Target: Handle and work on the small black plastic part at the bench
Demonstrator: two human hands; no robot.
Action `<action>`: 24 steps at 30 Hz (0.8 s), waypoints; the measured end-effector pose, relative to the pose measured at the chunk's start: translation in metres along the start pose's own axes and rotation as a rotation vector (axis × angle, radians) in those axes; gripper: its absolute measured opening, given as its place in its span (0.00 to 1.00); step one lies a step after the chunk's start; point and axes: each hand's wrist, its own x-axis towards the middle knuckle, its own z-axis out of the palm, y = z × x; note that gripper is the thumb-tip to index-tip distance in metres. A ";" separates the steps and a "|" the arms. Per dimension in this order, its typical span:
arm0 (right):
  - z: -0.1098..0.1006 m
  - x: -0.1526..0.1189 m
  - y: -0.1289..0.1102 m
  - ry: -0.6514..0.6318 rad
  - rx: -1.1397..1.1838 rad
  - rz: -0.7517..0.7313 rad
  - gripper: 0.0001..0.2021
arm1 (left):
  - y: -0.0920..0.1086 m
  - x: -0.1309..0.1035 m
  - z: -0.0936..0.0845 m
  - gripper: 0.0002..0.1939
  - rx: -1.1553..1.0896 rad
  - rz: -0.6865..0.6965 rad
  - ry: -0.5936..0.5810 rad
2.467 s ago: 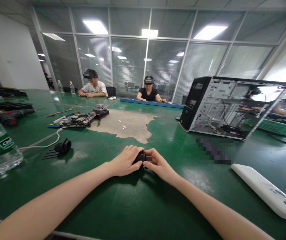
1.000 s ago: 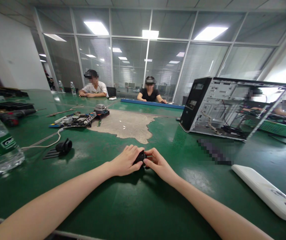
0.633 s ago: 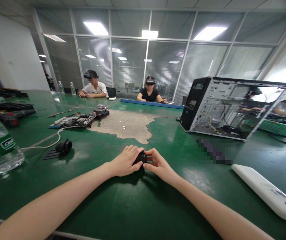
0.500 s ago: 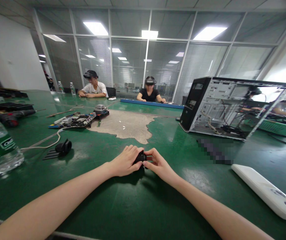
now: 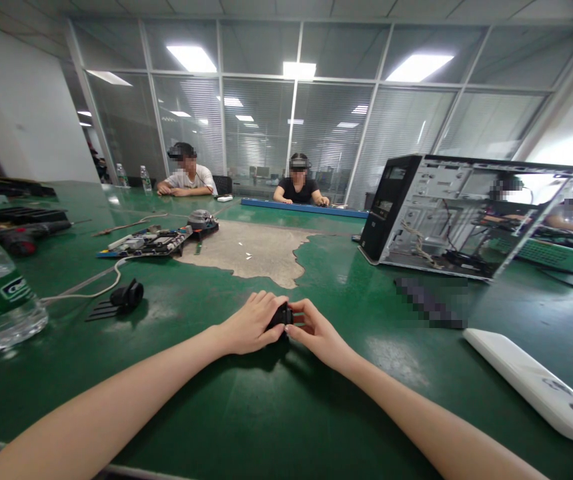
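At the near right of the bench (image 5: 266,427) lies a long white object (image 5: 531,387) with rounded ends, off to the side of the right forearm. At the near left a clear water bottle (image 5: 3,300) with a green label stands upright. Between them, in the middle, the two hands meet over a small black part (image 5: 279,315). The left hand (image 5: 253,323) is curled around it from the left, fingers over the top and thumb on the near side, hiding most of its shape. The right hand (image 5: 321,333) is half closed, thumb and fingertips pinching the part's right end, so it sits squarely between the palms. Whether it touches the bench cannot be told.

Left of the left hand, well apart, lies a slotted black piece (image 5: 127,297); to the right is a dark strip (image 5: 429,303), blurred out. Farther on, a white cord (image 5: 101,287) runs towards a circuit board (image 5: 151,240), near a bare patch (image 5: 266,247) in the green surface. An open computer case (image 5: 391,207) stands on the right, partly blocking the view of a green basket (image 5: 556,252) beyond it. At the far side a blue bar (image 5: 301,207) lies before one of two seated people (image 5: 303,190), with a glass partition (image 5: 256,113) behind
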 end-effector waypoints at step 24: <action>0.002 0.003 -0.003 0.057 0.080 0.011 0.11 | 0.002 0.000 0.000 0.20 -0.003 -0.013 0.004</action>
